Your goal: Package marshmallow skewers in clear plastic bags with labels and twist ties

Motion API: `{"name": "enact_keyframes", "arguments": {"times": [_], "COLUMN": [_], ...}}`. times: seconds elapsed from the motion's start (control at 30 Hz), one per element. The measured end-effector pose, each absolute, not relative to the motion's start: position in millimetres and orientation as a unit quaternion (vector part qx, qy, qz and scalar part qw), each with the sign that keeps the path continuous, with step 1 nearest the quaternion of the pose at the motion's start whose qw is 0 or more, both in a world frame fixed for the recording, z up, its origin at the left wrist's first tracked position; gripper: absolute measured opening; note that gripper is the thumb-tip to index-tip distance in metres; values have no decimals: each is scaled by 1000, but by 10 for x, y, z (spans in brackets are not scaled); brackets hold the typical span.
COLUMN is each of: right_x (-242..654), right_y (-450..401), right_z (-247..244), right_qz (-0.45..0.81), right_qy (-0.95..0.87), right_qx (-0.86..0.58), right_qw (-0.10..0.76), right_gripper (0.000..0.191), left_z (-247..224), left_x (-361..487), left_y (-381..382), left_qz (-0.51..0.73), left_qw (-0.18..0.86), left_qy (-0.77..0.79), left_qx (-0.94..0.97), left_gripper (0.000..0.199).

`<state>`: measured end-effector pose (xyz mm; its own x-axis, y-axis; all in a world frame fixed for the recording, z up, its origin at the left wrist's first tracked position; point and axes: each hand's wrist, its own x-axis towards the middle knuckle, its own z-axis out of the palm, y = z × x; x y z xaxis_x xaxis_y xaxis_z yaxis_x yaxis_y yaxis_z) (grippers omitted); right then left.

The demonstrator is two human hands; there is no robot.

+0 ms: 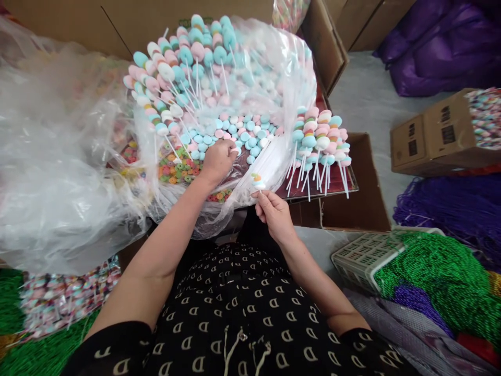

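My left hand [218,161] rests on a heap of loose pastel candy discs [238,133], fingers closed, with a small white bit at the fingertips. My right hand [275,215] pinches a white stick carrying a short stack of candies [257,181]. Stacked candy skewers [319,141] lie to the right of the heap on a dark red board [309,190]. More skewers [176,68] fan out at the far side, inside a clear plastic bag [58,156]. Coloured candy rings [176,169] lie below my left hand.
An open cardboard box [352,177] sits beneath the board, and a second box [428,136] holding candy stands at the right. A white plastic basket [364,261] holds green bead strands [442,266]. Purple beads [434,209] and a purple bag [438,52] lie beyond.
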<state>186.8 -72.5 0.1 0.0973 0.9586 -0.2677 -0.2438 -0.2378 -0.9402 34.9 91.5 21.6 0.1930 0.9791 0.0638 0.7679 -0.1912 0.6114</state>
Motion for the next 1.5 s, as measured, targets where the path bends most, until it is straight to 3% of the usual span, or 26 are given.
{"name": "enact_keyframes", "arguments": {"times": [0.33,0.5,0.63,0.77,0.93,1.03,1.2,1.5], "right_x": [1833,1820,1807,1800,1797,1733,1575,1555], "right_y": [-716,-720,-724,-682,-485,-317,-141,-159], "right_z": [-12,4,33,53,36,-2,-3,151], "right_qz": [585,582,581,572,524,512,512,525], "right_qy": [-341,-345,-352,-357,-364,-390,-414,-407], "right_qx": [-533,-536,-534,-531,-556,-542,-523,-531], "right_qw": [508,505,503,513,533,541,541,527], "right_gripper": [40,42,44,42,41,42,37,37], "left_z": [295,265,225,229,354,445,504,440], "left_x": [43,185,206,129,4,-24,11,-19], "left_y": [1002,1086,1165,1118,731,438,138,23], "left_qz": [180,81,107,200,341,359,373,437], "left_qw": [202,157,168,236,505,603,656,718], "left_qy": [666,646,650,666,591,540,512,455], "left_qx": [695,743,733,679,529,466,410,295], "left_gripper": [42,38,31,17,18,26,30,18]}}
